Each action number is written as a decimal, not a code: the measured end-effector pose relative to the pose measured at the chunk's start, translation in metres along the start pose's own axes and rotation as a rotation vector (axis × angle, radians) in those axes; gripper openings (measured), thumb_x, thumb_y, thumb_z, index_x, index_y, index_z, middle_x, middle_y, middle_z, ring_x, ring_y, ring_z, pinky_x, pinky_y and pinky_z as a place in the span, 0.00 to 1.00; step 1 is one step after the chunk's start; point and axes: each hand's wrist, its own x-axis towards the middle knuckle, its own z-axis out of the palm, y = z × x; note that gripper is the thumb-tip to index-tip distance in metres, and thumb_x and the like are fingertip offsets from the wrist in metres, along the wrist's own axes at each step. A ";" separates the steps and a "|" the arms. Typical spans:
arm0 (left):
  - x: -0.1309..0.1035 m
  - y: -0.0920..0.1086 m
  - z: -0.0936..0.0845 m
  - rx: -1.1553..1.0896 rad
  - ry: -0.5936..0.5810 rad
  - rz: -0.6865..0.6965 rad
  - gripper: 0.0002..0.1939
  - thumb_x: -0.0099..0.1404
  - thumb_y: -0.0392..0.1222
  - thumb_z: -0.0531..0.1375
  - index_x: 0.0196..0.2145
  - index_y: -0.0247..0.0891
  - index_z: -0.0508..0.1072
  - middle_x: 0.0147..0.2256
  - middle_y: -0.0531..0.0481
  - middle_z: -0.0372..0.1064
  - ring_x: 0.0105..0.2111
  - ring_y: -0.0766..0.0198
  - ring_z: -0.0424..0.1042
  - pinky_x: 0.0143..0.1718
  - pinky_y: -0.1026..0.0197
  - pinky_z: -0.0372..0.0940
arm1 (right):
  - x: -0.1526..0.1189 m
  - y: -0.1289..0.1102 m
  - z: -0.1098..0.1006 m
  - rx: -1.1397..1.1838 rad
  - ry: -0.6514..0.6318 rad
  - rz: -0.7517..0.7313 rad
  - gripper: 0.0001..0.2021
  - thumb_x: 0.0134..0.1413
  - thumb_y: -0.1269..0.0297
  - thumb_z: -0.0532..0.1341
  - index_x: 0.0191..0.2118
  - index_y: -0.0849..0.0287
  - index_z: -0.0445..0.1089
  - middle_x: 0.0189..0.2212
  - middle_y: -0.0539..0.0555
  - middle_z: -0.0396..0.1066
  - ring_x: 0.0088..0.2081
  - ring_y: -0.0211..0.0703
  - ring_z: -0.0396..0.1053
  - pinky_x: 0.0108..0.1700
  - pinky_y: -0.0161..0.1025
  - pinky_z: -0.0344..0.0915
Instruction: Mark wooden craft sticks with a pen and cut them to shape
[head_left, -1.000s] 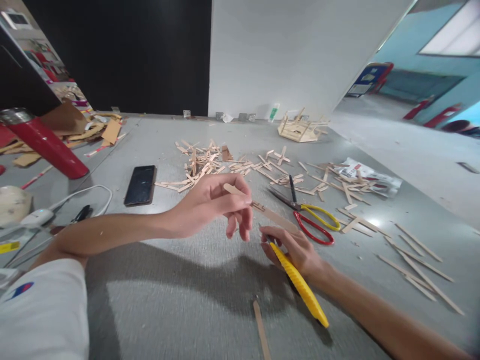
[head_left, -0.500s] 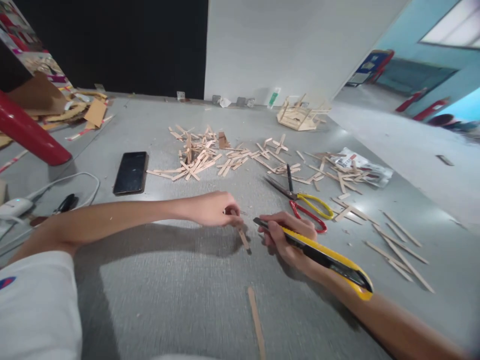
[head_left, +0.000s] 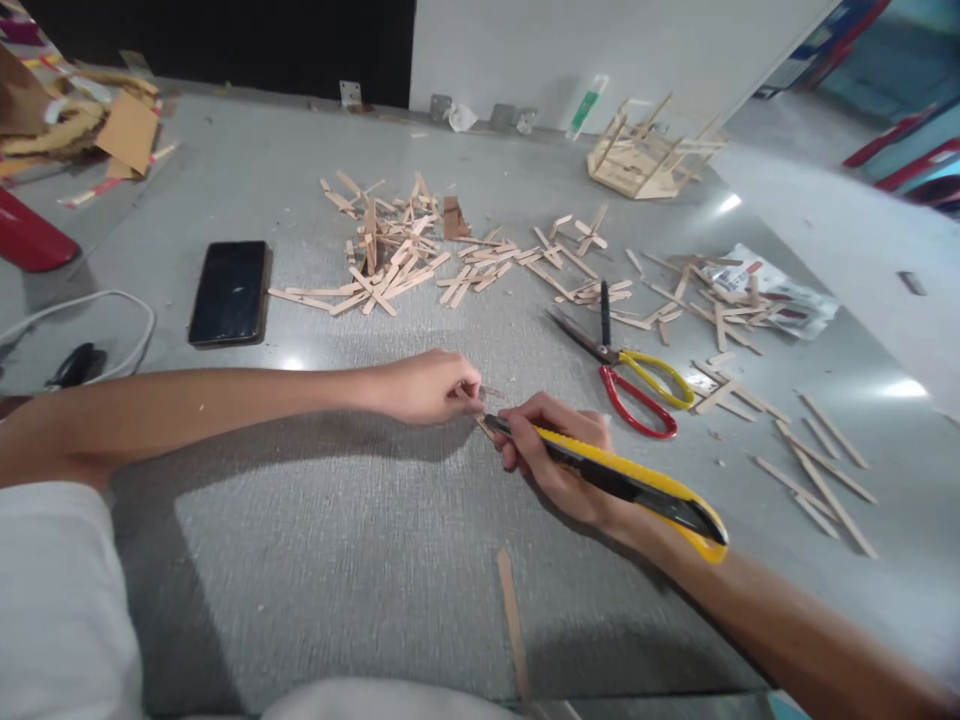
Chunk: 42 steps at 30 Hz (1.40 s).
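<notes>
My left hand point(head_left: 435, 387) is closed, pinching a small wooden stick point(head_left: 484, 428) low over the grey table. From the right, my right hand point(head_left: 559, 450) is wrapped round a yellow and black utility knife point(head_left: 630, 482). The knife's tip is at the stick, close to my left fingertips; whether it touches is too small to tell. A single wooden stick point(head_left: 511, 620) lies on the table nearer to me. Scissors point(head_left: 637, 385) with one red and one yellow handle rest just beyond my right hand.
Piled wooden sticks point(head_left: 397, 260) lie beyond my hands, with more at the right. A phone point(head_left: 230, 293) and a white cable point(head_left: 142, 310) are at the left. A wooden stick frame point(head_left: 637, 165) stands at the back right, above a plastic packet point(head_left: 795, 300).
My right hand has brought the knife left to the stick in my left hand. That stick now points less towards me. The view has tilted down.
</notes>
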 end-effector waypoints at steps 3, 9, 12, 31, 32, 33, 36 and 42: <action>0.000 0.002 -0.001 -0.007 -0.029 0.003 0.18 0.75 0.49 0.58 0.29 0.36 0.71 0.22 0.53 0.67 0.22 0.67 0.63 0.28 0.64 0.53 | 0.001 0.001 0.000 0.004 0.005 -0.010 0.13 0.71 0.57 0.61 0.34 0.56 0.72 0.19 0.48 0.76 0.18 0.36 0.71 0.24 0.32 0.67; -0.001 0.001 -0.002 -0.041 -0.042 0.026 0.21 0.75 0.52 0.57 0.27 0.38 0.67 0.17 0.56 0.62 0.18 0.68 0.61 0.26 0.64 0.52 | 0.001 0.001 0.001 -0.008 -0.001 -0.013 0.14 0.72 0.57 0.61 0.33 0.56 0.73 0.18 0.47 0.74 0.19 0.37 0.71 0.27 0.34 0.68; 0.000 -0.003 0.000 -0.051 -0.028 0.066 0.23 0.75 0.53 0.57 0.25 0.38 0.65 0.16 0.55 0.62 0.17 0.69 0.61 0.26 0.64 0.53 | 0.001 0.001 0.001 -0.076 -0.011 -0.048 0.13 0.72 0.58 0.60 0.33 0.56 0.72 0.20 0.47 0.73 0.20 0.35 0.69 0.27 0.34 0.66; 0.004 -0.008 -0.005 -0.148 -0.106 -0.008 0.20 0.75 0.50 0.62 0.26 0.37 0.69 0.16 0.54 0.67 0.14 0.67 0.67 0.23 0.65 0.60 | 0.006 0.000 -0.016 -0.260 -0.274 -0.311 0.07 0.72 0.69 0.54 0.39 0.55 0.66 0.21 0.44 0.65 0.16 0.34 0.60 0.23 0.35 0.60; 0.004 -0.008 -0.005 -0.148 -0.106 -0.013 0.20 0.74 0.50 0.62 0.27 0.37 0.69 0.16 0.54 0.68 0.15 0.67 0.67 0.23 0.65 0.60 | 0.004 0.002 -0.015 -0.225 -0.256 -0.282 0.07 0.72 0.68 0.54 0.39 0.55 0.67 0.21 0.44 0.66 0.16 0.34 0.60 0.23 0.34 0.60; 0.004 -0.007 -0.006 -0.148 -0.106 -0.017 0.20 0.74 0.50 0.62 0.26 0.37 0.69 0.16 0.54 0.68 0.15 0.67 0.68 0.24 0.65 0.60 | 0.002 0.005 -0.014 -0.179 -0.227 -0.245 0.07 0.73 0.67 0.54 0.40 0.55 0.67 0.21 0.44 0.67 0.17 0.34 0.61 0.23 0.34 0.60; 0.003 -0.003 -0.006 -0.147 -0.106 -0.018 0.21 0.74 0.50 0.62 0.26 0.38 0.68 0.16 0.54 0.68 0.15 0.67 0.68 0.25 0.65 0.60 | -0.003 0.013 -0.010 -0.032 -0.138 -0.149 0.08 0.74 0.63 0.55 0.42 0.55 0.69 0.22 0.44 0.70 0.17 0.34 0.64 0.24 0.34 0.62; 0.003 0.001 -0.007 -0.124 -0.095 -0.020 0.20 0.75 0.46 0.61 0.25 0.38 0.67 0.14 0.56 0.65 0.14 0.69 0.65 0.25 0.65 0.59 | -0.002 0.014 -0.008 -0.016 -0.163 -0.073 0.10 0.74 0.57 0.56 0.43 0.56 0.70 0.23 0.45 0.70 0.18 0.35 0.62 0.24 0.35 0.61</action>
